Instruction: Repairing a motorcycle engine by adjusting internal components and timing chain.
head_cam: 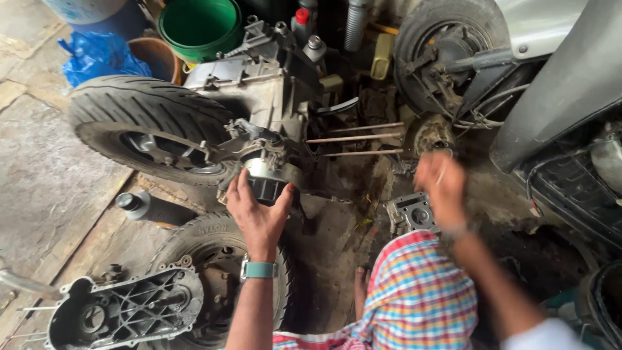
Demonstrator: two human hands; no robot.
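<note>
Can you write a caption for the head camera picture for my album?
Left hand grips a black-and-silver engine part beside a black rubber tyre; blurred right hand hovers near three long metal studs.

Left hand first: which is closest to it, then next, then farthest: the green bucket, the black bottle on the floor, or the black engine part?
From the left hand:
1. Black engine part, gripped in its fingers.
2. Black bottle, lying on the floor to its left.
3. Green bucket, far up at the top, behind the engine.
</note>
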